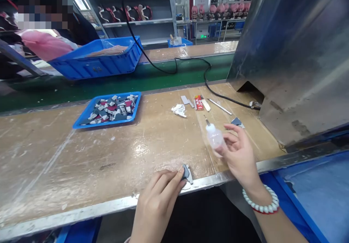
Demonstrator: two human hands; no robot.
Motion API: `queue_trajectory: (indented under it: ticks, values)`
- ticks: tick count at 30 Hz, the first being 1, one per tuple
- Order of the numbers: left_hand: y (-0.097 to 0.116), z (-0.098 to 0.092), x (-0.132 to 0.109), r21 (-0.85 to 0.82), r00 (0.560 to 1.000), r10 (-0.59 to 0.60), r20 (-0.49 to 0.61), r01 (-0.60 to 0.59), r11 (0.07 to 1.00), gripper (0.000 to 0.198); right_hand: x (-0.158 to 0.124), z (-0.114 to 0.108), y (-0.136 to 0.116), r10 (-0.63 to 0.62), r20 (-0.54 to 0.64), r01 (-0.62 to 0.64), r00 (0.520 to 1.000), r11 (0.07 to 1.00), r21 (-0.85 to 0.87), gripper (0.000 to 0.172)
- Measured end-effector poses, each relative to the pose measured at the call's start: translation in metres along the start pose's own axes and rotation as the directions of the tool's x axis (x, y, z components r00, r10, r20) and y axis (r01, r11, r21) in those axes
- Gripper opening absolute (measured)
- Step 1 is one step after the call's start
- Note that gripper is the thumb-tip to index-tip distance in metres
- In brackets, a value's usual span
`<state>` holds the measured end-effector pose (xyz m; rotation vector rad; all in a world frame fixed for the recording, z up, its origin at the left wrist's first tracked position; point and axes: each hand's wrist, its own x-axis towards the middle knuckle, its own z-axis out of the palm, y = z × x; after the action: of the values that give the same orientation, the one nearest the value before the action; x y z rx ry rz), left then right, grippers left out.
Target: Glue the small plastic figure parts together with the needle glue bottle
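My left hand [158, 199] rests at the near edge of the wooden bench [109, 155], its fingertips closed on a small grey piece [187, 173] that lies at the metal rim. My right hand [238, 155] is raised over the bench to the right, fingers wrapped round a small translucent squeeze bottle [214, 135] with a thin nozzle pointing up and left. A bead bracelet sits on my right wrist.
A shallow blue tray [81, 121] of several grey, white and red pieces lies at mid-left. A crumpled white wipe [179, 110], a red packet [199, 102], small sticks and a metal rod lie ahead. A metal housing [294, 54] fills the right. Beyond runs a green conveyor [81, 86] with a blue crate; another person is at far left.
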<state>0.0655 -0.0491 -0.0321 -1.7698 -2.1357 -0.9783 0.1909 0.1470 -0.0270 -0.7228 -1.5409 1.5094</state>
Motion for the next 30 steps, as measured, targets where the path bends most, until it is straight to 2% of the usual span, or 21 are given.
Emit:
queue_trajectory:
  ticks: [2,3,5,7,9,11,12,13,14,15,16,17,18,19,20,22,25,27,30]
  values:
    - [0.004,0.000,0.000,-0.005,0.999,-0.026,-0.032,0.026,1.000,0.027,0.002,0.007,0.005,-0.008,0.067,0.017,0.998,0.989,-0.147,0.067]
    - [0.006,-0.001,0.000,-0.010,0.998,-0.039,-0.045,0.038,0.999,0.026,0.002,0.011,0.007,-0.006,0.102,0.027,0.995,0.978,-0.208,0.063]
    - [0.009,-0.004,-0.001,-0.021,0.995,-0.056,-0.082,0.055,0.998,0.023,0.002,0.014,0.011,-0.002,0.162,0.046,0.987,0.961,-0.272,0.053]
    - [0.014,-0.007,-0.004,-0.019,0.987,-0.056,-0.152,0.054,0.998,0.021,-0.001,0.011,0.012,-0.011,0.193,0.072,0.981,0.948,-0.309,0.054]
    - [0.021,-0.011,-0.008,-0.009,0.972,-0.031,-0.234,0.030,1.000,0.019,-0.013,0.004,0.009,-0.078,0.132,0.120,0.988,0.928,-0.352,0.057]
    - [0.030,-0.015,-0.011,-0.002,0.952,0.010,-0.306,-0.011,1.000,0.016,-0.034,-0.002,0.002,-0.178,0.018,0.172,0.984,0.915,-0.366,0.043]
    - [0.035,-0.017,-0.013,0.006,0.944,0.033,-0.328,-0.032,0.999,0.017,-0.047,-0.004,-0.001,-0.187,0.001,0.178,0.982,0.932,-0.316,0.035]
    - [0.040,-0.020,-0.013,0.017,0.943,0.055,-0.327,-0.052,0.998,0.018,-0.061,-0.004,-0.005,-0.123,0.071,0.135,0.990,0.971,-0.196,0.032]
    - [0.045,-0.023,-0.013,0.027,0.948,0.078,-0.309,-0.073,0.997,0.019,-0.074,-0.002,-0.008,-0.010,0.235,0.012,0.972,1.000,-0.010,0.038]
    - [0.050,-0.026,-0.013,0.037,0.957,0.094,-0.274,-0.088,0.995,0.018,-0.086,0.001,-0.011,0.110,0.436,-0.196,0.893,0.968,0.158,0.048]
    - [0.053,-0.028,-0.012,0.046,0.963,0.114,-0.245,-0.106,0.993,0.017,-0.095,0.004,-0.013,0.188,0.591,-0.407,0.784,0.875,0.262,0.055]
    - [0.056,-0.030,-0.011,0.057,0.963,0.136,-0.232,-0.126,0.990,0.017,-0.102,0.008,-0.014,0.228,0.697,-0.576,0.680,0.754,0.315,0.061]
    - [0.057,-0.032,-0.010,0.067,0.959,0.155,-0.237,-0.143,0.987,0.018,-0.106,0.012,-0.015,0.253,0.750,-0.684,0.611,0.645,0.341,0.063]
    - [0.058,-0.032,-0.010,0.080,0.952,0.174,-0.252,-0.159,0.984,0.019,-0.108,0.015,-0.015,0.265,0.771,-0.741,0.580,0.566,0.363,0.063]
    - [0.058,-0.032,-0.011,0.097,0.943,0.192,-0.271,-0.171,0.980,0.022,-0.108,0.017,-0.015,0.266,0.782,-0.768,0.563,0.518,0.377,0.064]
    - [0.057,-0.031,-0.013,0.110,0.941,0.210,-0.265,-0.187,0.976,0.028,-0.107,0.019,-0.015,0.235,0.815,-0.790,0.529,0.486,0.372,0.063]
    - [0.056,-0.032,-0.016,0.068,0.960,0.186,-0.210,-0.175,0.982,0.031,-0.105,0.018,-0.017,0.203,0.829,-0.764,0.521,0.545,0.346,0.061]
    - [0.057,-0.034,-0.016,0.006,0.975,0.152,-0.164,-0.153,0.988,0.030,-0.107,0.016,-0.018,0.219,0.815,-0.740,0.537,0.587,0.330,0.063]
    - [0.056,-0.037,-0.012,-0.188,0.991,0.097,-0.095,-0.113,0.976,0.034,-0.112,0.014,-0.021,0.288,0.801,-0.755,0.525,0.592,0.282,0.070]
